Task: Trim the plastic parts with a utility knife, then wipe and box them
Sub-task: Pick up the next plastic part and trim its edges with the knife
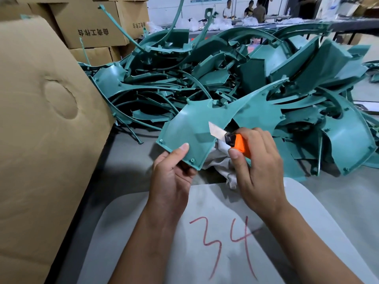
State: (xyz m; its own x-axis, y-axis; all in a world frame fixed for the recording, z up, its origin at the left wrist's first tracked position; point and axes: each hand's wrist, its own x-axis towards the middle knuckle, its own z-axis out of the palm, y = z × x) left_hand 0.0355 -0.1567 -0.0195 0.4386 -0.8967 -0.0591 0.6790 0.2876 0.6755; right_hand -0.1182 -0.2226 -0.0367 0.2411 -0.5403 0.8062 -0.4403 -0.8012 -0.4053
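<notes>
While gripping: hands (172, 171) on part (194, 128), knife (235, 140).

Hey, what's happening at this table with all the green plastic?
A person is trimming moulded teal plastic parts by hand. The left hand pinches the lower corner of one teal plastic panel, held up over the grey table. The right hand grips an orange utility knife with its blade out, lying against the panel's right edge. A crumpled white cloth lies under the hands, a big tangled pile of teal parts sits behind, and a large cardboard box stands at the left.
</notes>
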